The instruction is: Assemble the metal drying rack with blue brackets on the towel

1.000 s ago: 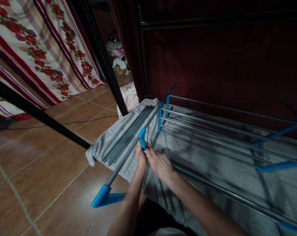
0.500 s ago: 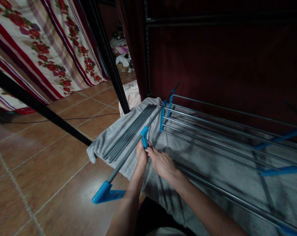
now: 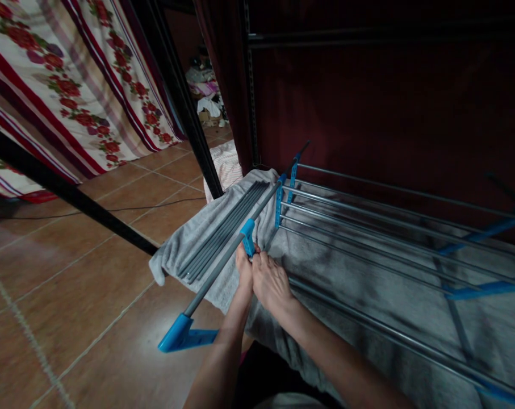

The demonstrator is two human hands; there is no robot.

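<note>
Head view: a grey blanket (image 3: 317,261) spreads beneath the long grey pole (image 3: 214,271) and out to both sides. A blue-ended rack of metal rods (image 3: 278,207) extends rightward from near that pole's far end. A bundle of thin rods (image 3: 223,233) lies just left of the pole. The blue bracket (image 3: 248,236) sits on the pole's middle, projecting to its right. It should handle as light, stiff plastic, perhaps brittle if forced; the pole looks smooth, so the bracket's lower end seems the surer hold. Left hand (image 3: 245,272) fingers clamp that end, right of the pole. Right hand (image 3: 272,284) fingers bunch together against it; whether they grip anything is hidden.
</note>
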